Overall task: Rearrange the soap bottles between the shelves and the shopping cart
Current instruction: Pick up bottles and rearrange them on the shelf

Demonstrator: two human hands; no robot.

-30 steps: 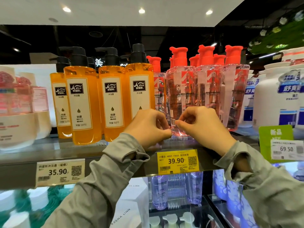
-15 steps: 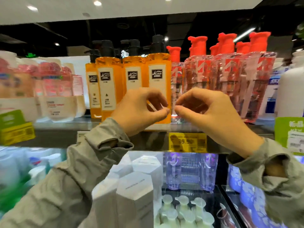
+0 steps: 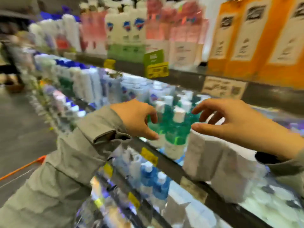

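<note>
Hands are dropped to the middle shelf's edge: left hand and right hand are parted, empty. Green bottles are likely targeted.

from my feed i see a loose, creased long left sleeve of pale grey-green woven cloth; its wide stitched cuff gapes above the left hand; a matching right sleeve ends behind the right hand; both bare
</note>
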